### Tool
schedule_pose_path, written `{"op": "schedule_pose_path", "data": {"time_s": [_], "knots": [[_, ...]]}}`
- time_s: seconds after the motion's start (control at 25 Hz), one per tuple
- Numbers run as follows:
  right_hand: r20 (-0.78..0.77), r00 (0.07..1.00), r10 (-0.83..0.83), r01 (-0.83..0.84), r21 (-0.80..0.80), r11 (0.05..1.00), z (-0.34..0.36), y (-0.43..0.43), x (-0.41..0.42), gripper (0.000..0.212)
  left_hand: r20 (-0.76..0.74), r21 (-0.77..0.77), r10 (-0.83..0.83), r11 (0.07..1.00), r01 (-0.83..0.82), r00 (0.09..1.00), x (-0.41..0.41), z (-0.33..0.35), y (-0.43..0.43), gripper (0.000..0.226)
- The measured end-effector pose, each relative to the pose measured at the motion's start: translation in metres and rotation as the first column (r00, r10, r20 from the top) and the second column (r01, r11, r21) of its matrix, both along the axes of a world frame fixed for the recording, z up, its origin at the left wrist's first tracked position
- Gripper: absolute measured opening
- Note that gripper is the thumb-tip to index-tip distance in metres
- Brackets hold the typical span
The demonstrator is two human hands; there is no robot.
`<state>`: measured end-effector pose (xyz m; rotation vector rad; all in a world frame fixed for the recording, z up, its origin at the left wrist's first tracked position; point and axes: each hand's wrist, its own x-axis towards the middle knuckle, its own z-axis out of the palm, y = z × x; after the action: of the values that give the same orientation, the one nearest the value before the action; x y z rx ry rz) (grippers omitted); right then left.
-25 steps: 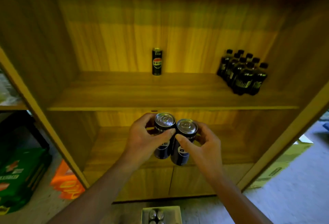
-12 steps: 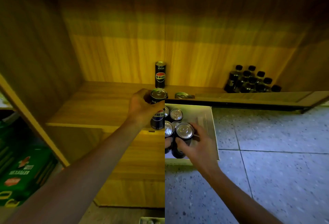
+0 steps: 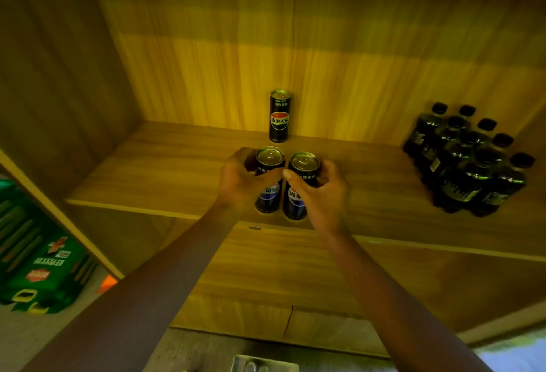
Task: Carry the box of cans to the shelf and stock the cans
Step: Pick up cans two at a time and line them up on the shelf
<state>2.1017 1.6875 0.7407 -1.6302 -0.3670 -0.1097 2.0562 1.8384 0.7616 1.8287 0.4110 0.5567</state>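
Two cans at frame centre sit near the shelf (image 3: 165, 170) front edge: left hand (image 3: 239, 182) grips the left can (image 3: 269, 182), right hand (image 3: 322, 194) the right can (image 3: 300, 188). Third can (image 3: 280, 115) stands upright at the back wall. Open board left; bottle pack (image 3: 466, 158) right. Box (image 3: 263, 365) at bottom edge.

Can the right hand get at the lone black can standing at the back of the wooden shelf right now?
Probably not yet. The right hand is wrapped around a black can, so it's occupied. The path to the lone black can looks clear; only bare shelf lies between.
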Motion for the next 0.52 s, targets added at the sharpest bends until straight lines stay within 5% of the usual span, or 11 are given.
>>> {"op": "schedule_pose_path", "data": {"time_s": [0.28, 0.52], "knots": [[-0.033, 0.998, 0.049, -0.057, -0.34, 0.939, -0.028, -0.023, 0.014, 0.069, -0.087, 0.027, -0.147, 0.988, 0.15, 0.985, -0.004, -0.021, 0.02, 0.056], [-0.019, 0.996, 0.089, -0.091, -0.234, 0.968, -0.017, 0.003, 0.057, 0.048, -0.088, 0.068, -0.089, 0.993, 0.095, 0.992, 0.039, -0.021, 0.03, 0.054]]}}
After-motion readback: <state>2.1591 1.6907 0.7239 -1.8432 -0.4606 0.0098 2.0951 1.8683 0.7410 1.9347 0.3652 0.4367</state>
